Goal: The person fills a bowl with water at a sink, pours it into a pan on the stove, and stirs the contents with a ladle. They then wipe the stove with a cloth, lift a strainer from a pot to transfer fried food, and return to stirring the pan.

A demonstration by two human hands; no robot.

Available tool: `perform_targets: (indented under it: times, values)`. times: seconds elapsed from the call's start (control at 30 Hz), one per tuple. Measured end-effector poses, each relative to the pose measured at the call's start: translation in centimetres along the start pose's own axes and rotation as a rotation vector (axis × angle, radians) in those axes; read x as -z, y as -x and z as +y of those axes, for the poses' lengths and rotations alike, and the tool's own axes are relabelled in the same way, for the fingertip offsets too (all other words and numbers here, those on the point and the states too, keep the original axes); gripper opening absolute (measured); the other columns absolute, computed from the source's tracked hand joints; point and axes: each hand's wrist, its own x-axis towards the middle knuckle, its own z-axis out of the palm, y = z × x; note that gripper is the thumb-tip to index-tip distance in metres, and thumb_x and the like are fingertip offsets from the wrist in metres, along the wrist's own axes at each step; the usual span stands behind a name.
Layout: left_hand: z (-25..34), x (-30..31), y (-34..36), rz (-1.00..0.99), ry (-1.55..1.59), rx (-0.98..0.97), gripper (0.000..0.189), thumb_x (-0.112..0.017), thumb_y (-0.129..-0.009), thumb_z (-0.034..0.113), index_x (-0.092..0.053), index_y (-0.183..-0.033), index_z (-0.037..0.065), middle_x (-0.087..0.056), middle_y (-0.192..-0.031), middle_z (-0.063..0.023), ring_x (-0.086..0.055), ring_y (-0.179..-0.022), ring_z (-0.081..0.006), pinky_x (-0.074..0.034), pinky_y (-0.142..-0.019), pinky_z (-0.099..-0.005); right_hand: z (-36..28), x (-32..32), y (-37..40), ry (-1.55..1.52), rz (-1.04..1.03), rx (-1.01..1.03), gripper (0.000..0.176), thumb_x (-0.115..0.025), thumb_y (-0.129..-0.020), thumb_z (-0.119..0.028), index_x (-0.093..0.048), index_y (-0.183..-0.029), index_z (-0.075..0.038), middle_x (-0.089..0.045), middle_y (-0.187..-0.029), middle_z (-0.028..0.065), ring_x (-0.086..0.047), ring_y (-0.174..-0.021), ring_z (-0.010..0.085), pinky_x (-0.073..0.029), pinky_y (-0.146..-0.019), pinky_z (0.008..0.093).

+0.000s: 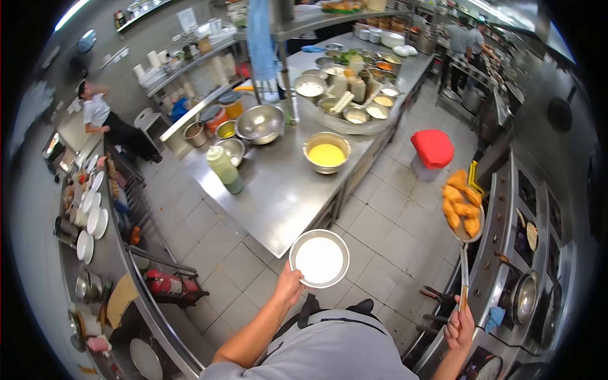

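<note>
My left hand (289, 286) grips the near-left rim of a round metal bowl (345, 269), thumb over the edge. White contents fill the bowl, which is held out in front of my body near the table corner. On my right, my right hand (459, 326) is wrapped round the handle of a skimmer (465, 269). Several golden fried pieces (460, 201) lie heaped in the skimmer's head, which is raised beside the stove front. A yellow handle-like thing (475, 177) shows just behind them.
The steel table (272, 209) ahead bears a bowl of yellow liquid (327, 154), a squeeze bottle (225, 170) and several containers. The stove (500, 253) lines the right, with pans (524, 297). A red-topped bin (432, 150) stands on the floor. People (104, 117) stand farther off.
</note>
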Motion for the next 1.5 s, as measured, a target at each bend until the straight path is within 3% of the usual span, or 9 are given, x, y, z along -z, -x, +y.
perform_targets:
  times: [0.33,0.63,0.83,0.9,1.23,1.3,1.37,1.4,1.5]
  values:
    - [0.0,9.4,9.0,0.32,0.192,-0.153,0.077,-0.038,-0.075,-0.007,-0.026,-0.148,0.013,-0.046,-0.135,-0.0209,-0.058,-0.113,-0.0411,-0.06,-0.071,-0.0546,6.9,-21.5,-21.8,0.158,-0.583,-0.382,0.035,-0.048,-0.103,-0.019,-0.048,-0.136,-0.008,-0.048,-0.067,-0.0026,-0.035,-0.042,0.0046,-0.029,-0.039,0.022]
    - [-2.3,12.3,16.1,0.595,0.373,-0.411,0.074,-0.041,-0.072,-0.005,-0.031,-0.143,0.011,-0.049,-0.13,-0.0207,-0.062,-0.106,-0.041,-0.061,-0.063,-0.0546,16.3,-43.6,-37.9,0.393,-0.696,-0.471,0.017,-0.056,-0.1,-0.024,-0.058,-0.109,-0.01,-0.049,-0.069,-0.0038,-0.037,-0.046,0.005,-0.028,-0.042,0.0214]
    - [-4.5,13.5,19.1,0.71,0.455,-0.444,0.071,-0.041,-0.073,-0.003,-0.033,-0.142,0.01,-0.052,-0.127,-0.0202,-0.064,-0.101,-0.0394,-0.062,-0.062,-0.0535,24.3,-48.8,-44.8,1.361,-0.468,0.195,0.029,-0.054,-0.092,-0.019,-0.058,-0.117,-0.006,-0.066,-0.082,0.01,-0.063,-0.059,0.0223,-0.049,-0.052,0.0378]
    - [-5.2,13.8,19.8,0.719,0.457,-0.459,0.071,-0.042,-0.073,-0.003,-0.033,-0.142,0.01,-0.054,-0.124,-0.0199,-0.066,-0.098,-0.0388,-0.062,-0.059,-0.0522,25.9,-48.7,-45.1,1.656,-0.276,0.582,0.033,-0.049,-0.089,-0.018,-0.058,-0.117,-0.002,-0.069,-0.096,0.0251,-0.069,-0.087,0.0415,-0.052,-0.077,0.053]
    - [-4.6,14.2,18.8,0.735,0.466,-0.449,0.061,-0.042,-0.074,-0.001,-0.037,-0.135,0.005,-0.058,-0.115,-0.0223,-0.068,-0.084,-0.0381,-0.061,-0.053,-0.0449,21.8,-46.9,-38.6,1.623,-0.203,0.603,0.027,-0.044,-0.094,-0.018,-0.057,-0.114,-0.004,-0.068,-0.102,0.0285,-0.064,-0.101,0.0467,-0.049,-0.088,0.0571]
    - [-4.3,14.8,17.9,0.66,0.475,-0.426,0.07,-0.04,-0.073,-0.005,-0.034,-0.142,0.009,-0.054,-0.124,-0.0215,-0.066,-0.096,-0.0405,-0.063,-0.059,-0.0527,24.3,-43.0,-40.4,1.384,-0.313,0.937,0.022,-0.05,-0.096,-0.02,-0.057,-0.111,-0.006,-0.07,-0.085,0.019,-0.069,-0.077,0.039,-0.054,-0.07,0.051]
    - [-3.5,14.6,16.7,0.637,0.453,-0.389,0.07,-0.041,-0.073,-0.004,-0.034,-0.142,0.009,-0.053,-0.125,-0.0212,-0.066,-0.096,-0.0406,-0.062,-0.059,-0.052,23.3,-40.6,-36.7,0.866,-0.466,0.143,0.017,-0.056,-0.097,-0.025,-0.056,-0.103,-0.009,-0.062,-0.071,0.0066,-0.06,-0.056,0.0208,-0.049,-0.049,0.0358]
    - [-3.0,14.4,15.9,0.634,0.438,-0.361,0.07,-0.042,-0.073,-0.004,-0.035,-0.142,0.009,-0.053,-0.125,-0.0209,-0.065,-0.096,-0.0407,-0.062,-0.059,-0.0513,22.3,-39.3,-33.3,0.581,-0.493,-0.048,0.014,-0.056,-0.098,-0.026,-0.054,-0.095,-0.012,-0.05,-0.065,-0.0025,-0.045,-0.047,0.0072,-0.036,-0.039,0.0239]
    - [-2.2,13.9,13.0,0.633,0.427,-0.306,0.071,-0.045,-0.072,-0.001,-0.036,-0.142,0.009,-0.052,-0.126,-0.0203,-0.065,-0.096,-0.0407,-0.061,-0.059,-0.0494,22.1,-32.5,-27.9,0.143,-0.481,-0.372,0.018,-0.054,-0.1,-0.029,-0.056,-0.106,-0.012,-0.05,-0.068,-0.0031,-0.043,-0.047,0.0069,-0.033,-0.039,0.022]
